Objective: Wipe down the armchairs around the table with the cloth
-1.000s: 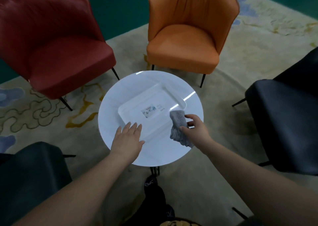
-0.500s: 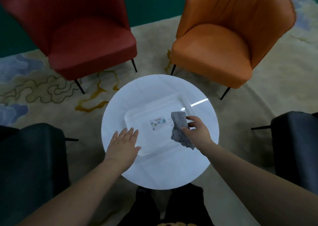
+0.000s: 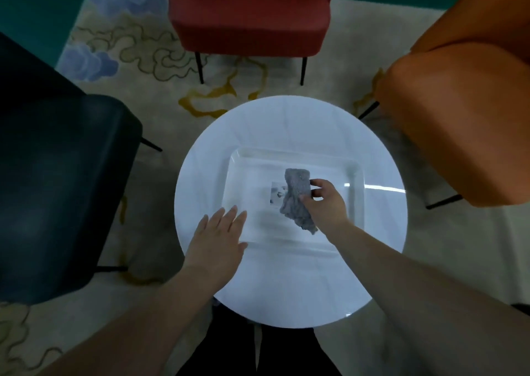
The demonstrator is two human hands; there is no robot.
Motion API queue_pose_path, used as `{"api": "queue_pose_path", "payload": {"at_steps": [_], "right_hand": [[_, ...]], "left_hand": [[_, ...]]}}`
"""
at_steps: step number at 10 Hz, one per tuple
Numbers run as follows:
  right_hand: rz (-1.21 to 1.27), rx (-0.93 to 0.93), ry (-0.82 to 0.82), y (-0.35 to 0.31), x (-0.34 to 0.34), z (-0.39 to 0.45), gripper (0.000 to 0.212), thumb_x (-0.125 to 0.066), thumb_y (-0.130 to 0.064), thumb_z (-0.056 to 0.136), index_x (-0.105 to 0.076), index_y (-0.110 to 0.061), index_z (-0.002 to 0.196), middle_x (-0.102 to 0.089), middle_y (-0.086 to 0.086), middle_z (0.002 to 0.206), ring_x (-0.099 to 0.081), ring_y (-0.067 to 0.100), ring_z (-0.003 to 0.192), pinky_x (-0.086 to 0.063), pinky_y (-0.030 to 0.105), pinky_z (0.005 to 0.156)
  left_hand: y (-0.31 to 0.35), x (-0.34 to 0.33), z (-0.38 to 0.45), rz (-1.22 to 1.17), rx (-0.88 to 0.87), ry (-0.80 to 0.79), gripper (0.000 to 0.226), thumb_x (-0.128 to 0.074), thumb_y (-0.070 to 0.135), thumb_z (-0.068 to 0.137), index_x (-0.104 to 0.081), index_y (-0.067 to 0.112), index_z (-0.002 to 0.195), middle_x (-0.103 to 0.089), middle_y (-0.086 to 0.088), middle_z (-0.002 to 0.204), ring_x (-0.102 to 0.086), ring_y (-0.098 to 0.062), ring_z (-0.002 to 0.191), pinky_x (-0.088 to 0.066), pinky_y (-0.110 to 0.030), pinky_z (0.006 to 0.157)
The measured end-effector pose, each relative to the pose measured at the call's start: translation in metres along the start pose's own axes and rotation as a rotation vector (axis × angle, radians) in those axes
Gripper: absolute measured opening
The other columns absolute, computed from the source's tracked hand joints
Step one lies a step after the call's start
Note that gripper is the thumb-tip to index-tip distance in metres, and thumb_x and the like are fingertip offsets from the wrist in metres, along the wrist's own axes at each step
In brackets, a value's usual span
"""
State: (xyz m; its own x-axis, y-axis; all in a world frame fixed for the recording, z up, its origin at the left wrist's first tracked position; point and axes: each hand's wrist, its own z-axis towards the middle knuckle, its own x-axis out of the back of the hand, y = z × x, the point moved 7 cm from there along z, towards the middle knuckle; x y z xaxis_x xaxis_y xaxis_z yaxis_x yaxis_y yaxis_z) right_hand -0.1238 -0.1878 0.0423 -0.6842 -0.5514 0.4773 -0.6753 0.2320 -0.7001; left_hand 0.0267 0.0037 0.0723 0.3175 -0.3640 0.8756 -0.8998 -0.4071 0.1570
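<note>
A grey cloth (image 3: pixel 295 198) hangs over the white tray (image 3: pixel 354 169) on the round white table (image 3: pixel 286 284). My right hand (image 3: pixel 325 203) pinches the cloth at its right side. My left hand (image 3: pixel 218 238) lies flat with straight fingers at the tray's near left corner. A red armchair (image 3: pixel 249 14) stands beyond the table, an orange armchair (image 3: pixel 464 112) to the right and a dark armchair (image 3: pixel 57 169) to the left.
A patterned beige rug (image 3: pixel 149 49) covers the floor under the chairs and table. A small printed label (image 3: pixel 277 192) lies in the tray beside the cloth. My dark trousers (image 3: pixel 258 350) show below the table's near edge.
The view has swung left and down, so the red chair now sits centre and the orange one right. My right hand has carried the cloth further over the tray. My left hand stays flat.
</note>
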Motion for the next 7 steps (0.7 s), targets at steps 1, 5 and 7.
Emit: {"api": "queue_pose_path", "payload": {"at_steps": [1,5,7], "right_hand": [[-0.017,-0.013,-0.002,0.012,-0.009,0.018,0.034,-0.062,-0.027,0.087,-0.052,-0.028,0.12,-0.059,-0.009,0.097,-0.056,0.0,0.073,-0.04,0.015,0.041],[0.016,-0.039,0.0,0.039,-0.031,0.035,0.047,-0.073,-0.031,0.081,-0.052,-0.023,0.122,-0.058,-0.008,0.097,-0.054,-0.002,0.069,-0.035,0.007,0.034],[-0.036,-0.054,-0.04,0.037,-0.015,0.022,0.053,-0.07,-0.032,0.083,-0.049,-0.026,0.13,-0.058,-0.002,0.116,-0.058,0.014,0.093,-0.04,0.018,0.054]], "left_hand": [[0.007,-0.019,0.004,-0.032,0.002,-0.017,0.063,-0.027,0.047,0.1,0.0,0.027,0.153,0.001,0.002,0.161,-0.001,-0.02,0.147,0.002,-0.039,0.116],[0.007,-0.036,0.025,0.015,-0.005,-0.036,0.063,-0.026,0.047,0.1,0.002,0.026,0.152,0.007,0.001,0.161,0.003,-0.021,0.147,0.007,-0.037,0.112],[0.009,-0.021,0.023,0.062,-0.017,-0.059,0.062,-0.025,0.046,0.101,0.002,0.023,0.152,0.006,0.0,0.161,0.003,-0.022,0.147,0.002,-0.039,0.116]]}}
